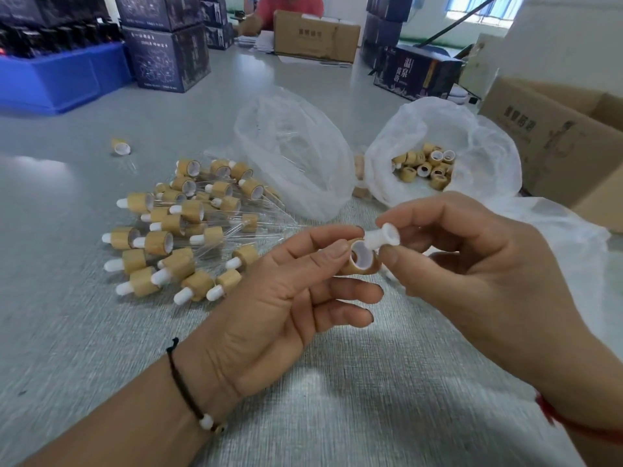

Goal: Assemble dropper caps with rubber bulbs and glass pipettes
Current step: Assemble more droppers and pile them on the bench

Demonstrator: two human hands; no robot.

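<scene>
My left hand (283,298) pinches a bamboo-coloured dropper cap (361,257) with its white-lined opening facing me. My right hand (478,264) pinches a white rubber bulb (382,235) between thumb and forefinger, its flared end up, its narrow end at the cap's rim. A pile of assembled droppers (188,227), with bamboo caps, white bulbs and clear glass pipettes, lies on the table to the left. A white plastic bag (485,163) at the right holds several loose caps (426,166). A second clear bag (293,153) in the middle shows thin glass pipettes inside.
One assembled dropper (120,147) lies apart at the far left. Cardboard boxes (553,136) stand at the right edge, a blue bin (60,79) and dark printed cartons (168,59) at the back left. A person in a red top (290,8) sits across the grey table (320,399).
</scene>
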